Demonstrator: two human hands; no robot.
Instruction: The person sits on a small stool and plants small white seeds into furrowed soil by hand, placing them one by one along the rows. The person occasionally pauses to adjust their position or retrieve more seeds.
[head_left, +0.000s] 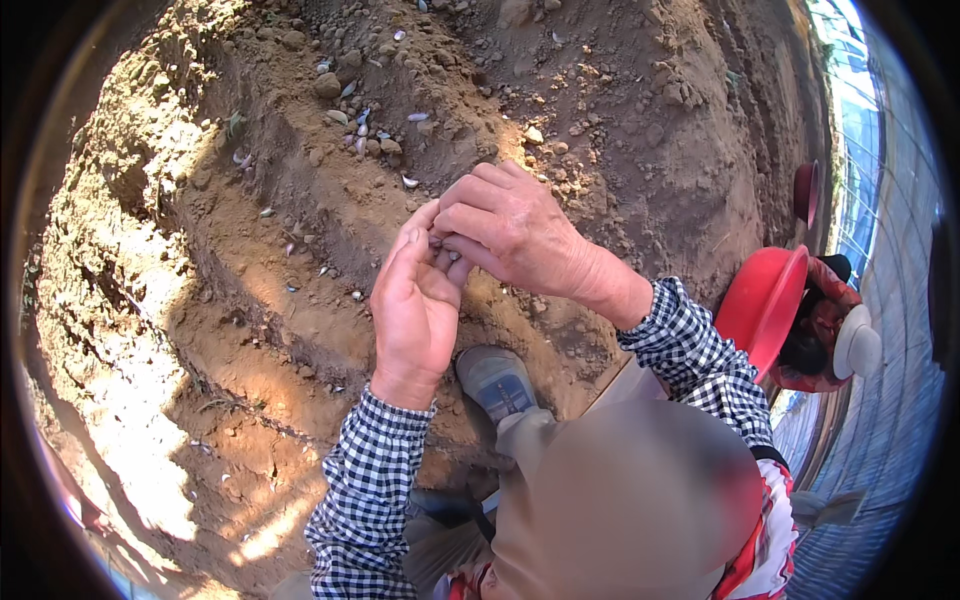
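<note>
My left hand (420, 300) is turned palm up, its fingers bent around something small and pale. Against its fingertips, my right hand (510, 225) is bent over the same spot, thumb and fingers together; what it pinches is mostly hidden. The small pieces (444, 253) between the hands look like garlic cloves, but cannot be made out fully. Beyond the hands, several garlic cloves (362, 129) lie in a furrow of brown soil, with a single clove (409, 181) just above my left fingertips. More cloves are scattered in the furrows at the left.
My shoe (496, 382) stands on the soil just below the hands. At the right is a red plastic basin (761, 307), with another person (821, 337) in a pale hat beside it. A smaller dark red container (806, 193) stands farther off, near the plastic-sheeted wall.
</note>
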